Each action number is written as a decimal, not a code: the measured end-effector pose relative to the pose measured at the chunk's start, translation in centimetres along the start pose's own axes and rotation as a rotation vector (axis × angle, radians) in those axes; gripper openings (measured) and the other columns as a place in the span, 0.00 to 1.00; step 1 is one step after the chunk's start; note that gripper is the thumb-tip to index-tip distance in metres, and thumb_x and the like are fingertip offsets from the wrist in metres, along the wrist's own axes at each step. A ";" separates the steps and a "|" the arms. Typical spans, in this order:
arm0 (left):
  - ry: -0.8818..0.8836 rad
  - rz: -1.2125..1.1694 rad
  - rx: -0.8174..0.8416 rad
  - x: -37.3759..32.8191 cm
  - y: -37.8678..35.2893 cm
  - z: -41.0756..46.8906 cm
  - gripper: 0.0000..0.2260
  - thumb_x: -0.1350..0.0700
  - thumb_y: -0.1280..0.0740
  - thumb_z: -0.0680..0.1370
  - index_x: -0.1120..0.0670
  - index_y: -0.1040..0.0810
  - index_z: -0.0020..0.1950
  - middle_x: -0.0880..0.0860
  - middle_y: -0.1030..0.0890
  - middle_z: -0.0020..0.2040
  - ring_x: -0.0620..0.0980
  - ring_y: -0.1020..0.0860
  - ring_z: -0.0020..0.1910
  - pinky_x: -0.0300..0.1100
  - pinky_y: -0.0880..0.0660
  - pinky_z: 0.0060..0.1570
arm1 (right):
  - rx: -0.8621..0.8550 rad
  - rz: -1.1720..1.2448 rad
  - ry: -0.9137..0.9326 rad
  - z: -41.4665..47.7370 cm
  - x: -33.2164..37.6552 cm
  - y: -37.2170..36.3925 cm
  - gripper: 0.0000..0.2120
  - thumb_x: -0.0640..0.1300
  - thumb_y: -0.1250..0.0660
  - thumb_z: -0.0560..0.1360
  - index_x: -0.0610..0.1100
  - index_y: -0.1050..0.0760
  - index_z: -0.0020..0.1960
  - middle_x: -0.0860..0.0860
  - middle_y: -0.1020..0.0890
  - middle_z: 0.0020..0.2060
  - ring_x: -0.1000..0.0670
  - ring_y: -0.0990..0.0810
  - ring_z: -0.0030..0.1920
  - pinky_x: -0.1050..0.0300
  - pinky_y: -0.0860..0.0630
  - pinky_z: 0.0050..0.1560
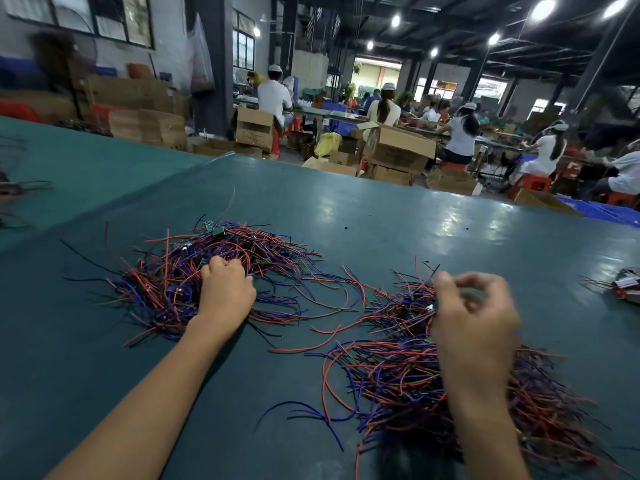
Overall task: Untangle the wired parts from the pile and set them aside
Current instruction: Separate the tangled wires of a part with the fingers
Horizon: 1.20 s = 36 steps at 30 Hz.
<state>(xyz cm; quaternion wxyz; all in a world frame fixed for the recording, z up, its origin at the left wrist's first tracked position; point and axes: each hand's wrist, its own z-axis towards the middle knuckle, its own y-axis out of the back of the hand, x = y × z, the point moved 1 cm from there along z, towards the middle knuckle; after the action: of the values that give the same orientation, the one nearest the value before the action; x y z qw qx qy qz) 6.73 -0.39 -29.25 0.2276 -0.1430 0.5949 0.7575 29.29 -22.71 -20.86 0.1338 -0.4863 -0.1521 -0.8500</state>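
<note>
Digging into the left heap of wired parts (166,282), red and blue, on the green worktop (346,216) with the left hand (227,289), fingers clenching strands. Holding the right hand (474,327) above the right heap (398,372), fingers curled, blurred; whether grasping the small green board (435,302) or nothing, impossible telling. Likely best: pinning the tangle, drawing one part out slowly, avoiding snags.

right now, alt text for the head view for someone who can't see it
A person's left hand grips the left wire pile of red and blue leads on a green table; the blurred right hand hovers over the right wire pile. Workers sit behind.
</note>
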 end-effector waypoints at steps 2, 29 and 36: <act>0.026 0.089 0.029 -0.3 -0.1 0.5 0.13 0.53 0.35 0.82 0.62 0.25 0.61 0.65 0.30 0.66 0.64 0.34 0.66 0.55 0.35 0.67 | 0.233 -0.038 0.136 -1.2 1.2 -4.2 0.07 0.51 0.30 0.76 0.51 0.26 0.44 0.54 0.19 0.30 0.56 0.23 0.28 0.60 0.28 0.31; -0.757 -0.921 -0.311 -7.2 0.7 -6.9 0.12 0.64 0.33 0.81 0.53 0.23 0.63 0.50 0.21 0.58 0.53 0.20 0.57 0.49 0.22 0.56 | 0.678 0.679 -0.514 -3.7 -3.6 -9.0 0.11 0.49 0.30 0.78 0.44 0.14 0.50 0.46 0.24 0.31 0.54 0.36 0.21 0.65 0.42 0.22; -0.924 -0.767 -0.309 -8.2 0.1 -8.5 0.13 0.69 0.31 0.78 0.63 0.22 0.63 0.56 0.22 0.58 0.50 0.22 0.60 0.40 0.27 0.59 | 0.726 0.869 -0.665 -3.1 -3.6 -8.1 0.10 0.52 0.25 0.73 0.45 0.16 0.46 0.52 0.30 0.29 0.57 0.34 0.23 0.65 0.39 0.21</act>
<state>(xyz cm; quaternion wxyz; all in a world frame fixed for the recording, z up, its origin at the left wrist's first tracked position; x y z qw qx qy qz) 13.22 -10.04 -27.35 0.6944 -0.0351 0.2244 0.6828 25.59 -16.15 -26.52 0.5664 -0.6643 -0.2522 -0.4175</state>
